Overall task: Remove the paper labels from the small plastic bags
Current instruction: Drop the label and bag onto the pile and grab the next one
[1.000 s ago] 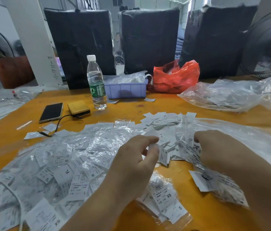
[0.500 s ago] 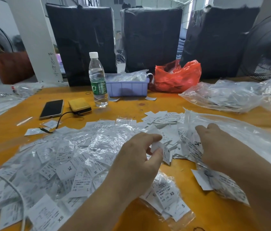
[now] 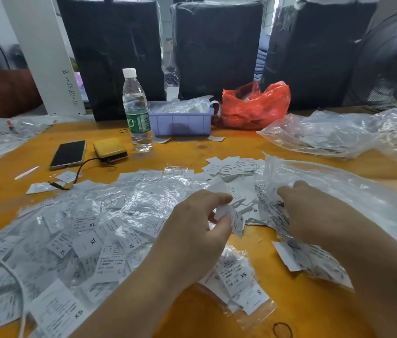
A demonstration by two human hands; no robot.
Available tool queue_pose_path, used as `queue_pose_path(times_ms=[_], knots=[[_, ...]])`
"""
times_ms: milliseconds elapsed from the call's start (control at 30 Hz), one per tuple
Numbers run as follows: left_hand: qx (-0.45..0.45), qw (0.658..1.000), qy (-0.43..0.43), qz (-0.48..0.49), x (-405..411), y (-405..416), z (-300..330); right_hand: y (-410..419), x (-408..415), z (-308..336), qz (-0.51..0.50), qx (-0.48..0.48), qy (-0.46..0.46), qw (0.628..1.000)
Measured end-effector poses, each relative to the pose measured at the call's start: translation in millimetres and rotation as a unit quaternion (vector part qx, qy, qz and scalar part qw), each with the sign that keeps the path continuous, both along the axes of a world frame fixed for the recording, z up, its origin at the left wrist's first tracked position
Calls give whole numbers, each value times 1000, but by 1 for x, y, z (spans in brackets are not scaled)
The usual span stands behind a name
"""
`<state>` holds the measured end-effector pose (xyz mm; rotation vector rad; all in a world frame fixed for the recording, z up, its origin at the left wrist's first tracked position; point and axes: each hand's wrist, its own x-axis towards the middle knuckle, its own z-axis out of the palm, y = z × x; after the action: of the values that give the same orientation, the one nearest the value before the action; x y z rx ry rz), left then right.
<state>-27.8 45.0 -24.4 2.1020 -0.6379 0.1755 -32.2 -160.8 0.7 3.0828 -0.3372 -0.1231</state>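
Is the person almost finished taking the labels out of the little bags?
No. Done: some loose labels lie heaped mid-table. In hand: the left hand pinches one paper label, while the right hand rests on a clear bag with labels inside. Left: a big pile of bagged labels on the left.

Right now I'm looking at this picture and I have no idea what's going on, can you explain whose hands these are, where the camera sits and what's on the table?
There is no machine here. The camera is worn on a person's head, looking forward and down at their own two bare hands. The left hand pinches a small paper label. The right hand rests on a clear plastic bag with printed labels inside. On the orange table lies a heap of small bags and size labels, plus a water bottle, a phone, a yellow case, a purple tray and a red bag.
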Motion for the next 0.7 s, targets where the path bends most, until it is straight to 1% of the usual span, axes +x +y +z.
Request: queue_pose_path(times_ms=[133,267,400,467,700], knots=[[3,1000,4,-1,1,1,-2,1,1,1,-29,3,-27,999],[3,1000,1,3,1,2,-1,1,-1,4,-35,-27,-33,999],[8,1000,12,-3,0,1,-1,0,-3,1,-7,-24,37,999],[16,1000,11,-6,0,0,-1,0,-3,-2,3,-23,50,998],[14,1000,8,-9,0,0,-1,-1,-2,1,-25,1,-21,999]])
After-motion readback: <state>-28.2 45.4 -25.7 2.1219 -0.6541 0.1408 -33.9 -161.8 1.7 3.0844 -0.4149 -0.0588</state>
